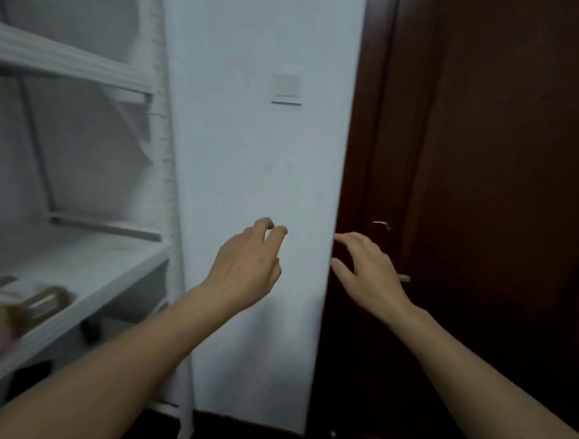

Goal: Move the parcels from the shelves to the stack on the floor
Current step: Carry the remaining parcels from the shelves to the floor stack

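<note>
A white shelving unit [90, 263] fills the left of the view. On its middle shelf, at the far left edge, lie blurred brown and pinkish parcels [29, 307]. My left hand [249, 264] is raised in front of the pale wall, to the right of the shelves, its fingers loosely curled and holding nothing. My right hand [365, 269] is raised beside it at the wall's corner, fingers relaxed and spread, also holding nothing. Neither hand touches a parcel. The stack on the floor is out of view.
A pale wall [257, 158] with a light switch [286, 86] stands straight ahead. A dark wooden door [483, 161] with a metal handle [403, 277] is on the right. The white upright post [169, 197] of the shelving unit runs beside the wall.
</note>
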